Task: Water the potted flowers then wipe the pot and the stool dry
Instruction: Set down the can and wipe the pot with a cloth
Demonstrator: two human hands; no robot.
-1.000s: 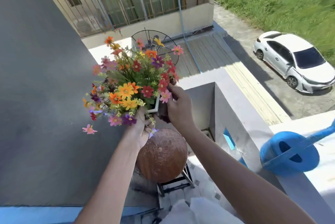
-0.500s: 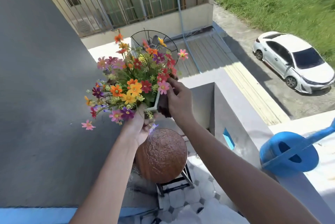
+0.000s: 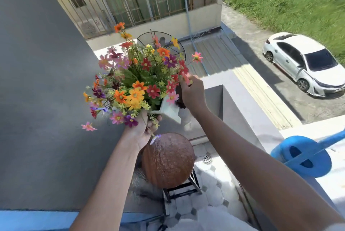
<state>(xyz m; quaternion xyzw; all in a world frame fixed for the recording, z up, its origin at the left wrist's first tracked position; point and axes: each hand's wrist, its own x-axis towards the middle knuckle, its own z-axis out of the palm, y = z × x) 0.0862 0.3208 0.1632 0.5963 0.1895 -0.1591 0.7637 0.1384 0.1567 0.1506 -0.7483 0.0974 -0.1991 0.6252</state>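
Observation:
A white pot (image 3: 169, 111) full of many-coloured flowers (image 3: 138, 81) is held in the air, tilted to the left, above a round brown stool (image 3: 168, 161). My left hand (image 3: 143, 130) grips the pot from below at its near side. My right hand (image 3: 193, 94) presses a dark cloth (image 3: 179, 98) against the pot's right side, near the rim. The stool's seat looks wet and speckled, and nothing stands on it.
A blue watering can (image 3: 302, 158) rests on the white ledge (image 3: 317, 131) at right. A grey wall (image 3: 46, 100) rises at left. A tiled floor with a drain (image 3: 206, 159) lies below. Beyond the ledge are a white car (image 3: 306, 64) and a roof.
The pot has risen a little and turned with the flowers. My right hand has slid upward along the pot's side with the cloth.

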